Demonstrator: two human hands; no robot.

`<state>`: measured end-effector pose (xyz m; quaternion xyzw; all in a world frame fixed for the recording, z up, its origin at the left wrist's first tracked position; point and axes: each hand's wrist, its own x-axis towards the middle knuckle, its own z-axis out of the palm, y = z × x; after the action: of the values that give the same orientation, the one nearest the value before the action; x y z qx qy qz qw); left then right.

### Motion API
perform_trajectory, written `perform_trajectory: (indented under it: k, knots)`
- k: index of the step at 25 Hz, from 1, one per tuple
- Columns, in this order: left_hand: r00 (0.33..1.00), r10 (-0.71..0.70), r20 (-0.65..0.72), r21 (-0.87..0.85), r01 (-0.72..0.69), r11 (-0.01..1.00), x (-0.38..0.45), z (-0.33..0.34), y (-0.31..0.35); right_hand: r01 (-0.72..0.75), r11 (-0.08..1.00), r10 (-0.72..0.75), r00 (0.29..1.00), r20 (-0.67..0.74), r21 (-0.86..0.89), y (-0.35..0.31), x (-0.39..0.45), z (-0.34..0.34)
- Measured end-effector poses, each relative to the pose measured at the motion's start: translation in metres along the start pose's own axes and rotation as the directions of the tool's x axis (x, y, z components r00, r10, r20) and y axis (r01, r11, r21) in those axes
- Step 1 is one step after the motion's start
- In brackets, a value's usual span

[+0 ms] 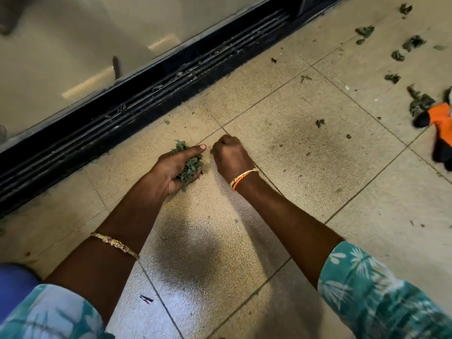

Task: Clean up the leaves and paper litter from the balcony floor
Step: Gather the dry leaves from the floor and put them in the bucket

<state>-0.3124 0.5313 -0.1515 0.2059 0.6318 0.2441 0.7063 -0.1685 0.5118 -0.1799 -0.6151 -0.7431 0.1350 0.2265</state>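
Door track point(156, 94): runs along the upper left, from 8 o'clock toward 1 o'clock. Leaf fragments lie in its grooves, where hand-picking will likely be slow.

Left hand point(171, 167): near frame centre, slightly toward 9 o'clock. The palm is cupped, with fingers and thumb curled round a bunch of collected leaves point(189, 162). It appears to serve as the holding container, so that picked pieces need not be carried away one at a time.

Right hand point(231, 155): just beside the left, toward 3 o'clock, knuckles up. The fingers are curled down toward the floor tile point(281, 143). Whether they pinch a fragment cannot be determined; the fingertips are hidden. The position close to the left hand suggests a short transfer path.

Scattered leaves point(413, 42): a loose trail at 2 o'clock, well apart from both hands, not yet collected.

Orange cloth item point(440, 118): at 3 o'clock, touching the lowest leaf clump.

No paper litter can be identified.
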Motion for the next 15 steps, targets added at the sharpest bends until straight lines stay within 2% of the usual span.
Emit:
perform_trajectory:
  k: [2, 5, 6, 7, 10, 13, 15]
  knots:
    - [1.0, -0.001, 0.02, 0.002, 0.001, 1.0, -0.001, 0.014, 0.0, -0.168, 0.979, 0.183, 0.974, -0.134, 0.116, 0.021, 0.001, -0.028]
    - [0.996, -0.011, 0.084, 0.11, 0.002, 0.994, -0.002, 0.034, -0.004, -0.425, 0.866, 0.498, 0.783, -0.374, 0.264, 0.085, -0.007, -0.088]
    - [0.994, -0.022, 0.109, 0.151, 0.005, 0.989, -0.003, 0.039, -0.005, -0.485, 0.835, 0.551, 0.735, -0.396, 0.262, 0.107, -0.01, -0.104]
    - [0.992, -0.03, 0.126, 0.173, 0.008, 0.985, -0.003, 0.045, -0.006, -0.534, 0.813, 0.581, 0.717, -0.385, 0.232, 0.128, -0.012, -0.117]
    - [0.989, -0.035, 0.143, 0.181, 0.009, 0.983, -0.001, 0.057, -0.004, -0.604, 0.797, 0.588, 0.767, -0.257, 0.021, 0.174, -0.008, -0.125]
    - [0.99, -0.037, 0.137, 0.203, 0.008, 0.979, 0.003, 0.069, -0.006, -0.596, 0.801, 0.59, 0.802, -0.093, -0.054, 0.171, -0.009, -0.105]
    - [0.989, -0.042, 0.143, 0.203, 0.012, 0.979, 0.005, 0.076, -0.009, -0.486, 0.869, 0.477, 0.872, -0.107, -0.095, 0.152, -0.021, -0.082]
